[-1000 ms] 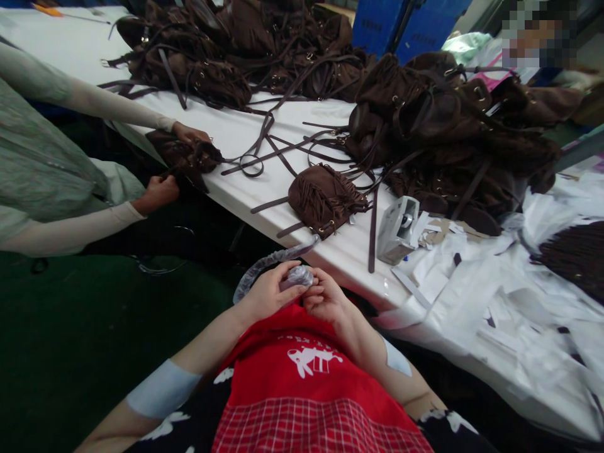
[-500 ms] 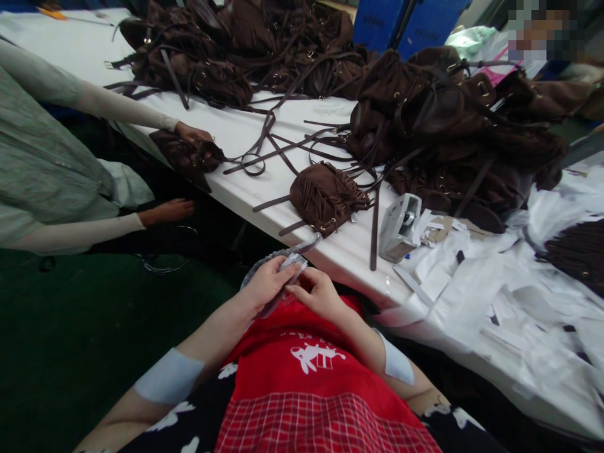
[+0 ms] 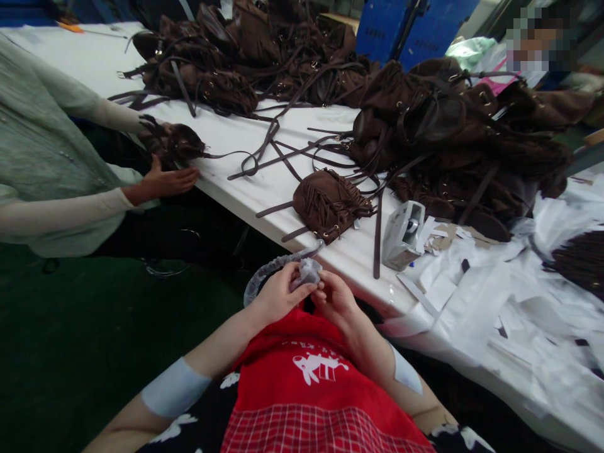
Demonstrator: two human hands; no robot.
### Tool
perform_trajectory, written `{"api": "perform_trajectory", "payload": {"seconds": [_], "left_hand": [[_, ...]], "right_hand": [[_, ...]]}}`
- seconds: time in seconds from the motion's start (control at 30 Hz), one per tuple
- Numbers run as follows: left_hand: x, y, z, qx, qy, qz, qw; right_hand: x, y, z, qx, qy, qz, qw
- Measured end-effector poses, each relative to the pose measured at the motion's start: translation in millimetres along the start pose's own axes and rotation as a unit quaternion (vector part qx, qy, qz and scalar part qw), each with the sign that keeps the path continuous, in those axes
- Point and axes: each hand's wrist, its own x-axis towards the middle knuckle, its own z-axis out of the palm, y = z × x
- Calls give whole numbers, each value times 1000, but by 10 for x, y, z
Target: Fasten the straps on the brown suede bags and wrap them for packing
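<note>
In front of my red apron, my left hand (image 3: 277,292) is closed around a crumpled clump of translucent plastic wrap (image 3: 310,270). The fingers of my right hand (image 3: 338,298) pinch at the right side of the same clump. A strap wrapped in translucent plastic (image 3: 264,272) curves from behind my left hand up to the table edge, close to a small brown fringed bag (image 3: 325,202). That bag lies on the white table with its loose straps spread out. What is inside the clump is hidden.
A grey-white dispenser-like box (image 3: 402,234) stands right of the bag, beside scattered white paper and plastic (image 3: 476,314). Piles of brown bags (image 3: 453,132) cover the table behind. At left, a co-worker's hands (image 3: 163,182) handle another brown bag (image 3: 182,141). Blue bins (image 3: 384,28) stand at the back.
My hands have risen slightly, and the plastic clump now sits upright between them. The co-worker has lifted their bag leftward and brought the lower hand up beside it.
</note>
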Motion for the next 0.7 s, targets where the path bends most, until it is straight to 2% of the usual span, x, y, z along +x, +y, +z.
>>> {"api": "perform_trajectory", "payload": {"seconds": [0.1,0.17,0.27,0.37,0.43,0.53,0.63,0.7], "left_hand": [[-42,6,-28,26,-1,3,1000],[-52,-13,-64,19,-2,-2,1000],[-44,-76,-126,-11,-29,0,1000],[-32,-148,-156,-52,-69,12,996],[-25,-171,-149,-39,-56,8,998],[-13,-145,-119,44,-8,-26,999],[-5,-73,-88,117,-1,-47,992],[-4,-26,-78,145,-15,-52,988]], "right_hand": [[14,-71,-73,155,-34,139,977],[23,-79,-111,221,-51,199,953],[36,-49,-133,258,-74,262,927],[43,0,-113,231,-94,279,927],[44,40,-91,171,-93,244,950],[41,114,-73,12,-64,98,993],[33,161,-85,-155,-32,-44,986],[22,150,-98,-194,-37,-59,979]]}}
